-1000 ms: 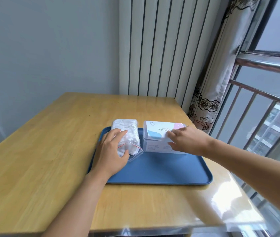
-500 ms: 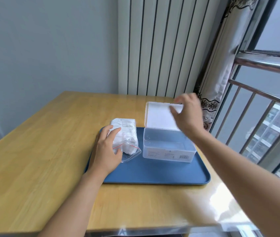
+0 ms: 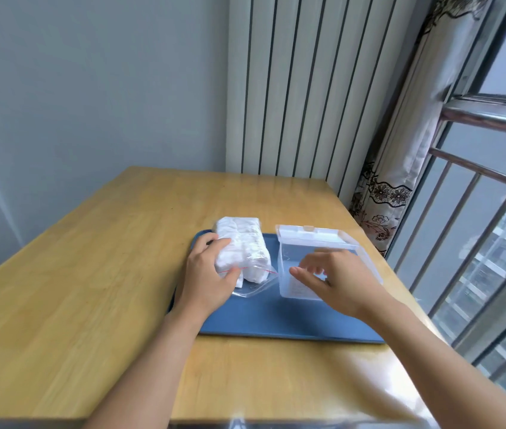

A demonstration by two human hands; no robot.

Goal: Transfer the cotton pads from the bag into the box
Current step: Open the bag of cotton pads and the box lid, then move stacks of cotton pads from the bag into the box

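A clear zip bag (image 3: 247, 249) packed with white cotton pads lies on the left part of a blue tray (image 3: 276, 320). My left hand (image 3: 208, 274) grips the bag's near left side, thumb pressed by its red zip line. To its right stands a clear plastic box (image 3: 295, 280), its hinged lid (image 3: 310, 236) folded back flat behind it. My right hand (image 3: 335, 280) hovers over the box's front, fingers loosely bent and pointing left toward the bag, holding nothing.
The tray sits near the right side of a wooden table (image 3: 90, 274). A white ribbed radiator (image 3: 307, 88) stands behind the table. A patterned curtain (image 3: 400, 150) and a railed window (image 3: 493, 243) are close on the right.
The box lid has been swung from shut to fully folded back. My right hand let go of it and came down and left over the box. My left hand stayed on the bag.
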